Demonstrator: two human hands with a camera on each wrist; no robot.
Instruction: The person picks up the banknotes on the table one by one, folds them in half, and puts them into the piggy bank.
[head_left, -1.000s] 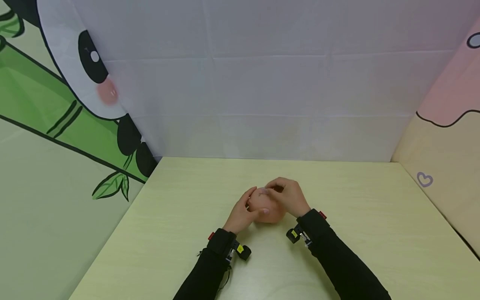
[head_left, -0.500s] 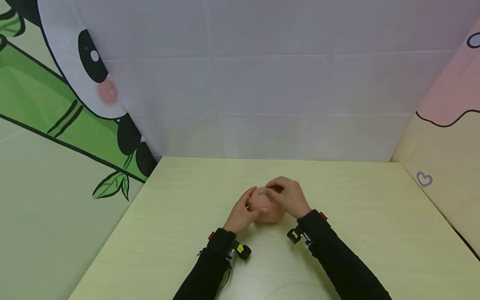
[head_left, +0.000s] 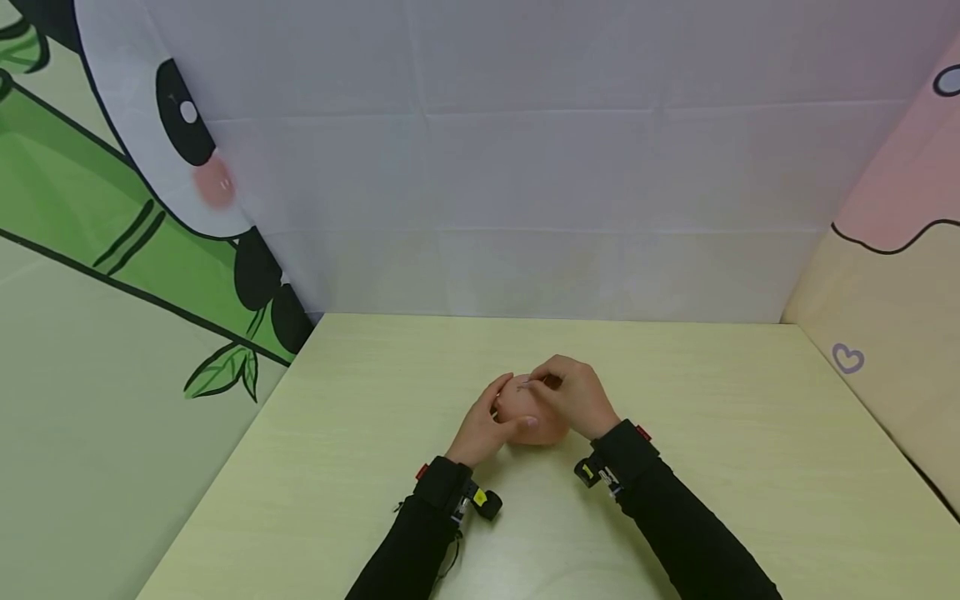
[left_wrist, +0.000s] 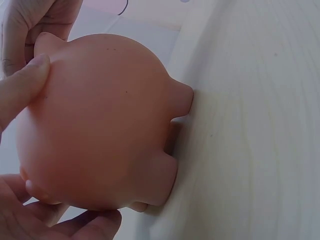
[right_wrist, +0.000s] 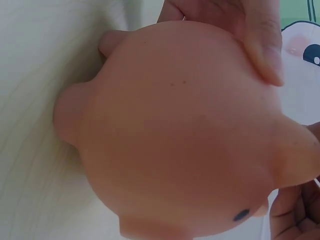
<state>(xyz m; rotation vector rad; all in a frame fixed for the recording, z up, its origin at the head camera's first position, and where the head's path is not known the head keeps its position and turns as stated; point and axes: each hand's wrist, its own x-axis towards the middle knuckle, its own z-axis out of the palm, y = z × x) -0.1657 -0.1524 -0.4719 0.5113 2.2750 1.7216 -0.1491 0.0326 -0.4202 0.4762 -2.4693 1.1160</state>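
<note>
A round, salmon-pink piggy bank (head_left: 543,429) stands on its stubby feet on the table. Its eye (right_wrist: 241,215) and one ear (right_wrist: 295,150) show in the right wrist view. My left hand (head_left: 480,429) holds the bank from the left, the thumb across its near upper side and the fingers round the far side. Over the top, my right hand (head_left: 581,396) has thumb and index finger pinched together beside a short dark mark. Between these fingertips shows a small pale coin-like piece, mostly hidden. In the left wrist view, my right hand (left_wrist: 40,25) is behind the ear.
The pale wooden table (head_left: 375,392) extends on all sides of the bank. A whitish cloth backdrop (head_left: 525,208) hangs at its far edge. Cartoon-printed panels stand left (head_left: 112,375) and right (head_left: 900,317). Both wrists carry small black cameras.
My right hand shifts very slightly at the top of the bank, its wrist edging left. My left hand and the piggy bank stay in place.
</note>
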